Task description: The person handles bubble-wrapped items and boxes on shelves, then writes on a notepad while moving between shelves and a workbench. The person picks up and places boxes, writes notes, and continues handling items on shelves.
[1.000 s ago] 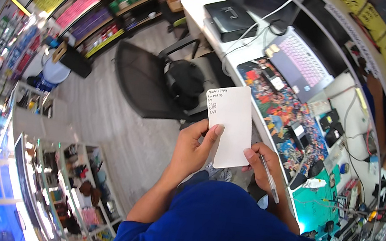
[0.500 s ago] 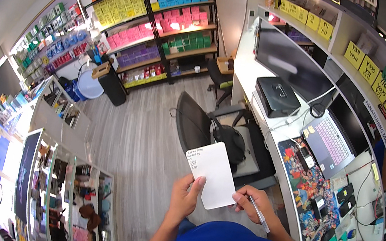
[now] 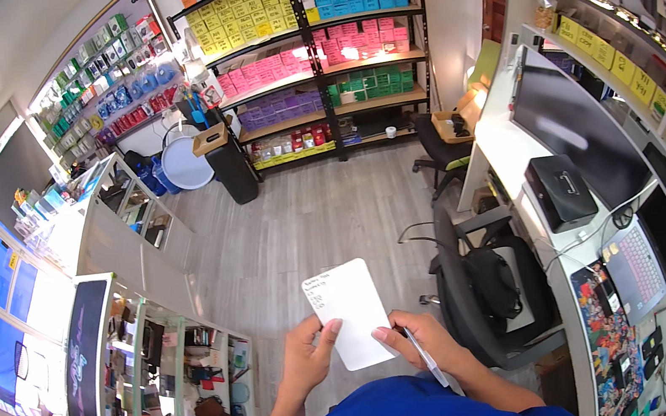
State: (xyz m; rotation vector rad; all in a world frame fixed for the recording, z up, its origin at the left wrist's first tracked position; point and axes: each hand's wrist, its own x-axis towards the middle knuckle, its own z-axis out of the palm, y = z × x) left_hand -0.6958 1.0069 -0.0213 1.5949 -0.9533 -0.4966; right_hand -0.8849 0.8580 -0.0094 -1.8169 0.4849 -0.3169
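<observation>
A white sheet with rounded corners (image 3: pixel 360 318) is held in front of my body, tilted, with a few handwritten lines at its upper left. My left hand (image 3: pixel 309 349) grips its lower left edge, thumb on the face and the other fingers behind. At the right edge, my right hand (image 3: pixel 421 340) pinches the sheet with its thumb on top. That same hand also holds a clear-barrelled pen (image 3: pixel 429 361), slanting down toward my blue shirt. The fingertips behind the sheet are hidden.
An office chair (image 3: pixel 458 285) with a black bag (image 3: pixel 493 282) stands to the right, beside a desk with a laptop (image 3: pixel 635 272) and black box-shaped device (image 3: pixel 561 193). Shelves of coloured boxes (image 3: pixel 245 17) line the far wall. A glass display case (image 3: pixel 165 372) stands at left.
The view has swung left, so chair and desk now lie farther right. The sheet is tilted more, and my right hand has moved up its right edge. Both hands keep their hold.
</observation>
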